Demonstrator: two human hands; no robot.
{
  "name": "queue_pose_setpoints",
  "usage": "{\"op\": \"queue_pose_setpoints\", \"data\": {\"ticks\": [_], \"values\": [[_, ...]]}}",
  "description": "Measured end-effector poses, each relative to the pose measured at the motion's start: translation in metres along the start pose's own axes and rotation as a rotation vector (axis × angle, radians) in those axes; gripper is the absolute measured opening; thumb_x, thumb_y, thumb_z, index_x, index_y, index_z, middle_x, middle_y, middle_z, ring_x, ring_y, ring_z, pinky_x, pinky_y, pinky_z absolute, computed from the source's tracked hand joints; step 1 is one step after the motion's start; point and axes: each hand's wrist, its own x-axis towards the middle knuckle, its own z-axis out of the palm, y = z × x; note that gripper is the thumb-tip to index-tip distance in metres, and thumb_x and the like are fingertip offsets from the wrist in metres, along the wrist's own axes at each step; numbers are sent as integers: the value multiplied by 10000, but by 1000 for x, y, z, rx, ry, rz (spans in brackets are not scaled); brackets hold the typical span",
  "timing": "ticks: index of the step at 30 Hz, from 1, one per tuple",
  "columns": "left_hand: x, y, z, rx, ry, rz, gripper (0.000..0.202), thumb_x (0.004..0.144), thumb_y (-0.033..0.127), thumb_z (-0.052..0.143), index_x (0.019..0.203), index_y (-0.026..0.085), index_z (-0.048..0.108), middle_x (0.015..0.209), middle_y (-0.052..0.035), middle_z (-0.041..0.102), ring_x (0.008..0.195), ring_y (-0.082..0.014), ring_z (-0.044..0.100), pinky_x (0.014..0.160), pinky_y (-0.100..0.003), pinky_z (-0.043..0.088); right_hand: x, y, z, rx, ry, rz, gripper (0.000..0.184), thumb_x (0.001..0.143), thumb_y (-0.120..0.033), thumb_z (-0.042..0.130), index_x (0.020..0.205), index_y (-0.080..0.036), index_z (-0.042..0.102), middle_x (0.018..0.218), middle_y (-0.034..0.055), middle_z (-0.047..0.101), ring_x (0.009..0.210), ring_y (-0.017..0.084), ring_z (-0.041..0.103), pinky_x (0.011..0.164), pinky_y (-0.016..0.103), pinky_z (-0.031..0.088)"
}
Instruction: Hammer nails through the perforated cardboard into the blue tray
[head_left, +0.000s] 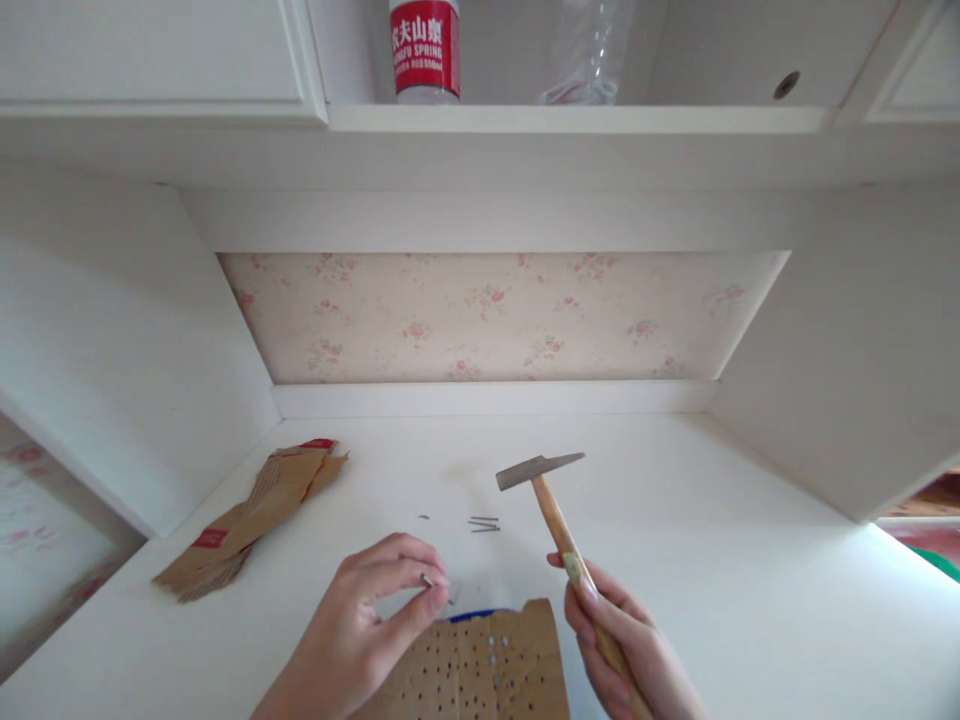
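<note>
Between the thumb and fingertips of my left hand [375,610] is a small metal nail [427,579], pinched over the far edge of a piece of brown cardboard [480,665]. Rows of small holes dot the cardboard, and a strip of blue shows under its far edge. My right hand [619,635] grips the wooden handle of a hammer [553,510]; its metal head is raised and points away from me. Several loose nails [484,524] lie on the white desk just beyond the cardboard, between my two hands.
A torn strip of brown cardboard [255,520] lies at the left of the white desk [750,590]. White side panels flank the desk. On the shelf [570,120] above stand a red-labelled bottle [425,50] and a clear plastic bottle [592,50].
</note>
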Motion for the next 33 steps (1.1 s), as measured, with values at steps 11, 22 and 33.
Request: {"op": "queue_pose_setpoints", "data": {"ticks": [11, 22, 33], "values": [[-11, -44, 0, -206, 177, -206, 271, 953, 419, 570, 923, 206, 735, 1030, -65, 720, 1030, -229, 640, 916, -320, 503, 10, 6, -9, 85, -15, -18, 240, 935, -341, 608, 1154, -244, 630, 621, -110, 531, 250, -16, 314, 202, 97, 374], [-14, -31, 9, -151, 139, -204, 268, 856, 420, 682, 1020, 208, 695, 827, -26, 764, 809, -196, 727, 823, -312, 572, 14, 8, -5, 66, 31, -1, 267, 925, -326, 626, 1176, -237, 611, 625, -115, 521, 260, -16, 324, 207, 95, 379], [-20, -1, 24, 139, 122, 137, 151, 927, 212, 612, 1041, 274, 690, 911, -1, 757, 796, -144, 718, 724, -235, 592, 16, 13, -2, 65, 31, 25, 315, 908, -344, 659, 1194, -223, 604, 620, -115, 551, 245, -7, 382, 206, 102, 383]]}}
